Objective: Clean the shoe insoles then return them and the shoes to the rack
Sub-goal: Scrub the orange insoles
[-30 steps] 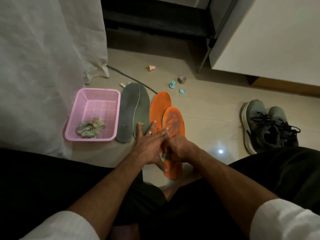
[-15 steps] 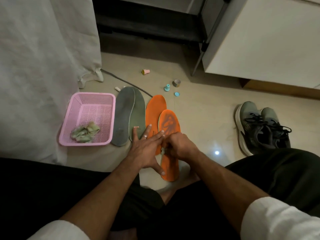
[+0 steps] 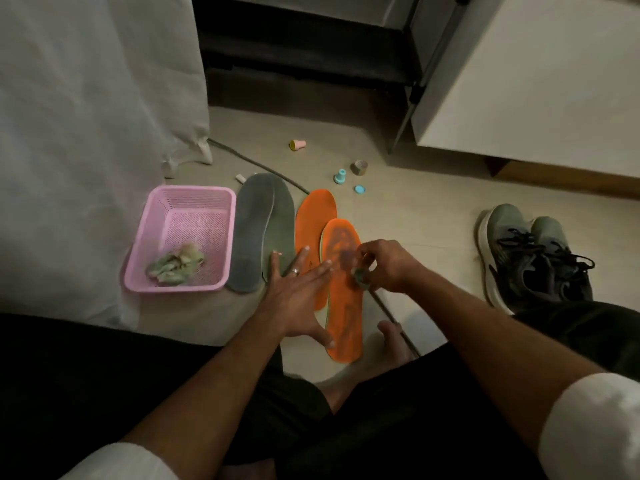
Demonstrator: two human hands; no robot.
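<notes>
Wiping is under way: the left hand (image 3: 294, 292), fingers flat, pins the nearer orange insole (image 3: 343, 306) at frame centre. The right hand (image 3: 384, 268) pinches what looks like a small greenish wipe (image 3: 360, 277) against it. Next, the remaining insoles need the same.

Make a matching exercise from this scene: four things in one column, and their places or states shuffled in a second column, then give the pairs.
Things:
1. crumpled cloth
2. grey insoles
3. shoes
4. left hand

Places or states:
A. side by side on the floor at the far right
B. lying inside the pink basket
C. pressed flat, fingers spread, on the orange insoles
D. overlapping each other, between the basket and the orange insoles

Pairs: 1-B, 2-D, 3-A, 4-C
</notes>
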